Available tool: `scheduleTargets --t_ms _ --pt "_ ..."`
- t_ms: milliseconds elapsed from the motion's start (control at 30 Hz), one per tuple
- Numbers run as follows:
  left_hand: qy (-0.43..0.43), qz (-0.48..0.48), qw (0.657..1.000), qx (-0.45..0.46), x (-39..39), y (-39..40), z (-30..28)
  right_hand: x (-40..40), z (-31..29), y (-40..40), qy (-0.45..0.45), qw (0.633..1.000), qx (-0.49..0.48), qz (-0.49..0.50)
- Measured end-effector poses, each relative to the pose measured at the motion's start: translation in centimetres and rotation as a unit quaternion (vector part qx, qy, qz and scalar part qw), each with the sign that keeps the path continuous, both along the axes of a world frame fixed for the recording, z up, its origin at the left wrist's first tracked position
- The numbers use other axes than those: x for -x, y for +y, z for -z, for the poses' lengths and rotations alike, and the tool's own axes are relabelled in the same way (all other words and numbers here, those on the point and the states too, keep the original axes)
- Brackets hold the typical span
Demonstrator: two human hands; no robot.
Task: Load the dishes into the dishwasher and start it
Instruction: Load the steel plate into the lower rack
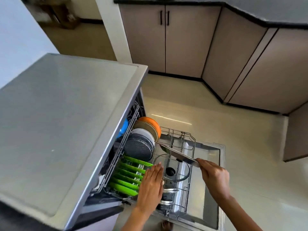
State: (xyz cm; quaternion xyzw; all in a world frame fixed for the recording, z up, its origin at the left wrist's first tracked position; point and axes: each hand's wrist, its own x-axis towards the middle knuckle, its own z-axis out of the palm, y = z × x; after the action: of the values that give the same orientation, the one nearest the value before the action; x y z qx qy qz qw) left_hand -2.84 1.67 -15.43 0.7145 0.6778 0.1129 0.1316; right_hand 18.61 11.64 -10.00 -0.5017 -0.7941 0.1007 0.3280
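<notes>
The dishwasher (66,122) stands open with its lower rack (189,140) pulled out over the dropped door (208,180). In the rack stand several green plates (128,174), dark grey plates (138,147), pale plates and an orange bowl (151,122). A glass lid (182,176) with a black knob lies on the rack's right part. My right hand (215,175) pinches the end of a long flat metal utensil (176,154), held slanting over the lid. My left hand (151,185), fingers straight, lies flat on the rack between the green plates and the lid.
A blue dish (124,128) shows in the upper rack inside the machine. Beige cabinets (166,44) line the far wall and the right side under a dark counter. Cream floor tiles (241,139) spread beyond the door. A foot (166,225) is below the rack.
</notes>
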Motion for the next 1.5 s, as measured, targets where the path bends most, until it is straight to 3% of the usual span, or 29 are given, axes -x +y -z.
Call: scheduleTargets --t_ms 300,433,500,567,733,933,1500 --pt "0.067 0.028 0.98 0.183 -2.4 10.6 16.5 0.2 11.3 11.1 -0.011 0.998 0.061 0.023" --pt "0.111 0.047 0.98 0.16 -3.9 15.4 19.7 -0.8 15.0 14.9 -0.013 0.992 0.126 0.014" --pt "0.115 0.047 0.974 0.191 -4.5 16.9 21.0 -1.1 16.1 16.5 -0.014 0.986 0.164 -0.004" --pt "0.118 0.038 0.968 0.218 -5.1 17.6 21.6 -1.3 16.8 17.9 -0.02 0.981 0.19 -0.026" --pt "0.056 -0.009 0.989 0.138 -5.8 16.1 21.6 -1.0 17.0 20.2 -0.033 0.963 0.257 -0.078" --pt "0.042 -0.009 0.99 0.133 -5.3 10.5 21.0 0.2 17.0 21.8 -0.068 0.95 0.281 -0.116" --pt "-0.007 -0.021 0.986 0.168 -5.5 9.6 20.5 4.5 19.4 19.9 -0.109 0.932 0.332 -0.097"
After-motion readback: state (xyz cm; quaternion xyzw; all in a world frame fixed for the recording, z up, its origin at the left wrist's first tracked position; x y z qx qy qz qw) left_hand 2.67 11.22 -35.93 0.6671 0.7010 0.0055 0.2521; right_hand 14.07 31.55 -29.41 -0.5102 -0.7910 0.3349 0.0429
